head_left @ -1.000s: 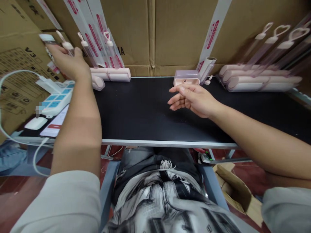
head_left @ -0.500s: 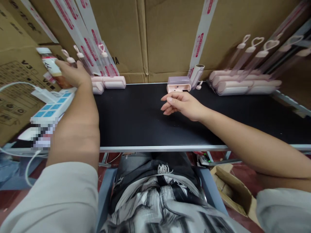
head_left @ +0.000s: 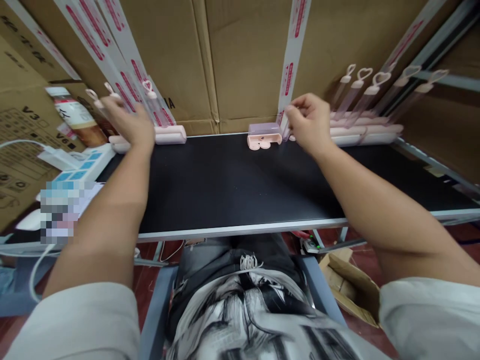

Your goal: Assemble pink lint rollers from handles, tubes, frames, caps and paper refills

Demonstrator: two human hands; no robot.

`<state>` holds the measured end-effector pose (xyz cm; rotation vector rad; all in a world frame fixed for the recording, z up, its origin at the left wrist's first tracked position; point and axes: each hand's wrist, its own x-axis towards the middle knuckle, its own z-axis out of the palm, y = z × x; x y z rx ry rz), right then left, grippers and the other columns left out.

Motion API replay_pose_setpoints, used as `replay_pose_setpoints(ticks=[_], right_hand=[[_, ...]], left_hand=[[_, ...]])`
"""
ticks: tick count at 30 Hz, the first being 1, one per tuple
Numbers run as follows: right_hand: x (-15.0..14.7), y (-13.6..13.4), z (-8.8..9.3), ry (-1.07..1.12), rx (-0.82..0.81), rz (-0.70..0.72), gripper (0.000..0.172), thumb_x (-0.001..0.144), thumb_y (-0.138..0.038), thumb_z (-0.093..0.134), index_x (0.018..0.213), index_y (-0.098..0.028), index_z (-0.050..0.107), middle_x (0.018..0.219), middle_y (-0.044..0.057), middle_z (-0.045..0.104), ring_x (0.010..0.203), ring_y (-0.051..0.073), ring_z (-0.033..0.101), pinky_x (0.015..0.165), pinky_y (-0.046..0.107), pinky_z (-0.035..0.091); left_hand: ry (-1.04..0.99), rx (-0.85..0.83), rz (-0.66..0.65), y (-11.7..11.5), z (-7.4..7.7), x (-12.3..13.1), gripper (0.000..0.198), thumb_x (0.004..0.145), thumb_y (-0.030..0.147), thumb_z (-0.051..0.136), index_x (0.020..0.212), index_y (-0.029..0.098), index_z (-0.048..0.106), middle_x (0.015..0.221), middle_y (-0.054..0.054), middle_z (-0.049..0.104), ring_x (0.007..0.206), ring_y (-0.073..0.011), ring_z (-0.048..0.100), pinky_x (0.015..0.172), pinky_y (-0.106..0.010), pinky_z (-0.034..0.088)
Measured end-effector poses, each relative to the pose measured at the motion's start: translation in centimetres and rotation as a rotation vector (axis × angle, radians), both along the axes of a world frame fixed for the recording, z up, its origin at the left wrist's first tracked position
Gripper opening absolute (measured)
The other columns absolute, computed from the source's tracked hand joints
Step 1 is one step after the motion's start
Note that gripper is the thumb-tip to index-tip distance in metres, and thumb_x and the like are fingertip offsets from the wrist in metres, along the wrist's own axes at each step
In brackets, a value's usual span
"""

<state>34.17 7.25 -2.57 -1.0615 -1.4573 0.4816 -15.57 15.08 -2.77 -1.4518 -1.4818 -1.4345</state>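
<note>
Head view, pink case [head_left: 264,138], just beside right fingers [head_left: 294,119]

The black tabletop [head_left: 232,192] is passable mid-front, but loop-topped tubes [head_left: 372,90] obstruct either rear side and cardboard [head_left: 247,65] closes the back.

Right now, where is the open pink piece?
In the head view, the open pink piece lies near the back edge of the black table, slightly right of centre, left of the right hand and adjoining a translucent purple part.
</note>
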Motion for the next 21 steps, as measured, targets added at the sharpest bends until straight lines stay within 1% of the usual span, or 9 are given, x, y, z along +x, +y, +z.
replay_pose_setpoints(ticks=[1, 2, 5, 8, 10, 12, 14, 18, 21], right_hand=[[0.9, 1.4, 0.4, -0.001, -0.008, -0.103, 0.011, 0.105, -0.018, 0.073, 0.097, -0.022, 0.067, 0.075, -0.002, 0.067, 0.066, 0.014, 0.057, 0.074, 0.031, 0.052], [1.7, 2.7, 0.6, -0.044, -0.021, -0.192, 0.009, 0.104, -0.019, 0.075, 0.099, -0.021, 0.068, 0.079, 0.0, 0.069, 0.071, 0.015, 0.058, 0.081, 0.033, 0.053], [3.5, 5.7, 0.7, -0.276, -0.144, -0.397, 0.013, 0.102, -0.026, 0.08, 0.098, -0.018, 0.07, 0.105, 0.012, 0.08, 0.105, 0.023, 0.071, 0.104, 0.038, 0.052], [4.1, 7.0, -0.4, -0.374, -0.231, -0.418, 0.027, 0.107, -0.041, 0.074, 0.1, -0.015, 0.074, 0.117, 0.021, 0.082, 0.117, 0.033, 0.076, 0.108, 0.046, 0.054], [4.1, 7.2, -1.3, -0.365, -0.237, -0.413, 0.029, 0.106, -0.043, 0.073, 0.101, -0.014, 0.076, 0.119, 0.023, 0.083, 0.115, 0.034, 0.077, 0.107, 0.047, 0.055], [4.0, 7.0, -2.0, -0.339, -0.23, -0.419, 0.023, 0.103, -0.038, 0.075, 0.1, -0.015, 0.076, 0.117, 0.021, 0.084, 0.111, 0.032, 0.078, 0.104, 0.045, 0.056], [3.8, 6.5, -2.2, -0.297, -0.222, -0.41, 0.014, 0.1, -0.03, 0.074, 0.096, -0.017, 0.074, 0.107, 0.017, 0.084, 0.103, 0.029, 0.077, 0.098, 0.042, 0.057], [4.1, 5.2, -1.0, -0.248, -0.272, -0.125, 0.019, 0.1, -0.037, 0.073, 0.093, -0.019, 0.072, 0.082, 0.009, 0.077, 0.087, 0.027, 0.074, 0.081, 0.038, 0.058], [3.6, 4.2, 0.1, -0.246, -0.314, 0.068, 0.029, 0.101, -0.049, 0.074, 0.095, -0.021, 0.073, 0.07, 0.005, 0.072, 0.076, 0.025, 0.072, 0.07, 0.035, 0.057]], left_hand=[[-0.127, -0.02, 0.017, -0.8, -0.4, 1.9, 0.051, 0.097, -0.012, 0.062, 0.113, 0.025, 0.031, 0.109, -0.001, 0.031, 0.099, -0.0129, 0.033, 0.109, -0.039, 0.037], [-0.134, -0.044, -0.007, -1.7, -0.9, 3.9, 0.052, 0.095, -0.009, 0.068, 0.114, 0.025, 0.032, 0.11, 0.001, 0.037, 0.096, -0.0114, 0.036, 0.104, -0.037, 0.04], [0.012, -0.203, -0.252, -5.5, -1.7, 10.8, 0.027, 0.104, 0.017, 0.072, 0.112, 0.023, 0.047, 0.1, 0.003, 0.051, 0.09, -0.0116, 0.048, 0.09, -0.035, 0.047], [0.268, -0.238, -0.474, -10.3, -2.3, 16.4, 0.007, 0.104, 0.028, 0.066, 0.105, 0.023, 0.061, 0.103, -0.005, 0.067, 0.094, -0.0216, 0.064, 0.083, -0.04, 0.051], [0.526, -0.329, -0.568, -13.0, -2.6, 18.6, 0.012, 0.106, 0.03, 0.06, 0.105, 0.022, 0.069, 0.104, -0.01, 0.073, 0.094, -0.026, 0.071, 0.076, -0.04, 0.05], [0.675, -0.41, -0.636, -14.7, -2.9, 19.5, 0.019, 0.107, 0.03, 0.057, 0.107, 0.021, 0.074, 0.103, -0.011, 0.076, 0.092, -0.0267, 0.074, 0.071, -0.039, 0.048], [0.659, -0.49, -0.675, -15.1, -3.1, 19.4, 0.021, 0.106, 0.03, 0.058, 0.109, 0.019, 0.076, 0.101, -0.01, 0.077, 0.09, -0.0251, 0.074, 0.071, -0.038, 0.049], [0.504, -0.604, -0.689, -14.1, -3.2, 18.2, 0.018, 0.103, 0.028, 0.062, 0.108, 0.018, 0.076, 0.102, -0.008, 0.076, 0.081, -0.0197, 0.069, 0.078, -0.035, 0.053], [0.462, -0.611, -0.688, -13.6, -3.4, 17.9, 0.021, 0.103, 0.026, 0.062, 0.115, 0.017, 0.077, 0.106, -0.009, 0.077, 0.085, -0.0203, 0.071, 0.084, -0.036, 0.057]])
